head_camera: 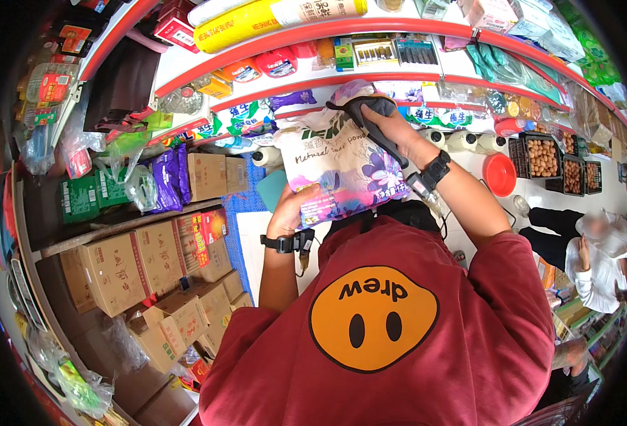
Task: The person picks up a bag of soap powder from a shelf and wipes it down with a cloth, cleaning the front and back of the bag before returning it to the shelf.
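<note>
My left hand point(293, 209) grips the lower left edge of a large white and purple bag of soap powder point(340, 165), thumb on its front. A dark grey cloth point(369, 120) is in my right hand point(388, 125), pressed against the bag's upper right part. The bag is held up between both hands in front of the shelves, its printed face towards me. Black straps with small devices circle both wrists. Behind the bag, more detergent bags point(249, 118) stand on a low shelf.
Red-edged shelves point(313, 32) with packaged goods curve across the front. Cardboard cartons point(113, 274) are stacked at the left. White bottles point(461, 141), a red basin point(499, 174) and crates of eggs point(543, 154) stand at the right. A person in white point(595, 266) is further right.
</note>
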The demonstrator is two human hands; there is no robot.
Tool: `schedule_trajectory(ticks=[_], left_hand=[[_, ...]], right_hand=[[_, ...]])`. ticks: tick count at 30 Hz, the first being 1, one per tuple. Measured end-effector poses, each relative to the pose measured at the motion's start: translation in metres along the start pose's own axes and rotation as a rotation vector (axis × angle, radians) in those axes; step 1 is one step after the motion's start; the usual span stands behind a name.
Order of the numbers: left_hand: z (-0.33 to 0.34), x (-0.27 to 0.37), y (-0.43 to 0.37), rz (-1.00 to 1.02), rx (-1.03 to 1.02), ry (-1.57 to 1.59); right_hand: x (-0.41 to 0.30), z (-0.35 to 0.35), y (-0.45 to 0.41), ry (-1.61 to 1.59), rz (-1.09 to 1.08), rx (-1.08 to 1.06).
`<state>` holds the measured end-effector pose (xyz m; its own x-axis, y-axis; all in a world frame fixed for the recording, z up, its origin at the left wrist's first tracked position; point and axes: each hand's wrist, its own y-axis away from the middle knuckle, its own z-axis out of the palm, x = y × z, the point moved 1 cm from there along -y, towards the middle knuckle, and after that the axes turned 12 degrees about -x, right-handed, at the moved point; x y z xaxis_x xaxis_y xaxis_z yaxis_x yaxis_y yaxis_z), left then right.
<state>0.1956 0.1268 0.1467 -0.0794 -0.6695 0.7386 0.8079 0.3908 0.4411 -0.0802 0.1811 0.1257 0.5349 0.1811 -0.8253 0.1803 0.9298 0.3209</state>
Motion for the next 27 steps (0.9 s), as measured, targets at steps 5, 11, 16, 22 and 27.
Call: schedule_trajectory(ticks=[5,11,16,22,27], left_hand=[[-0.01,0.0,0.001,0.01,-0.042,0.009],[-0.014,-0.004,0.006,0.016,-0.083,0.051],[0.012,0.002,0.012,0.055,-0.024,-0.013],[-0.008,-0.014,0.019,0.038,0.029,0.062],[0.0,-0.018,0.013,0.252,0.151,0.134]], right_hand=[[-0.002,-0.021,0.005,-0.275,0.098,-0.237],[0.005,-0.004,0.008,-0.008,0.025,-0.098],[0.012,0.0,-0.006,0.371,-0.166,0.119],[0.007,-0.018,-0.001,-0.177,0.031,-0.102],[0.024,-0.012,0.027,-0.207,0.172,-0.222]])
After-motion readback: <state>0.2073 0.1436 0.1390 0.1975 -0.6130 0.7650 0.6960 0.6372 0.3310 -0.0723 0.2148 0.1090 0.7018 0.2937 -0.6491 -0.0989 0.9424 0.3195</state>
